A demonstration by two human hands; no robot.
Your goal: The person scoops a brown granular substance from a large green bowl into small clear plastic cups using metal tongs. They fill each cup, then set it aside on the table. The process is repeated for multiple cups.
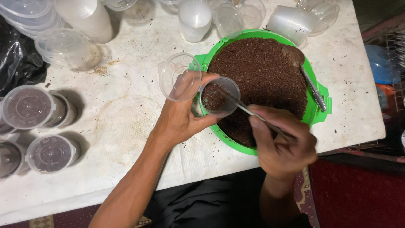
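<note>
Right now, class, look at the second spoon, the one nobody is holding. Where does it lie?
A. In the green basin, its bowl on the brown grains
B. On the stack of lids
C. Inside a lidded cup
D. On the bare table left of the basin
A: the spare spoon rests in the green basin, its bowl on the brown grains and its handle reaching to the right rim.

**Home food-packing spot, not a pro kitchen**

I see a worn, stained white table [126, 109] w/ stacked clear plastic cups [86, 17] & lids [29, 14], sealed filled tubs [27, 107], big green bowl [322, 99] of brown crumbly mix, patterned red rug [354, 194] underneath — looks domestic, small-batch.
</note>
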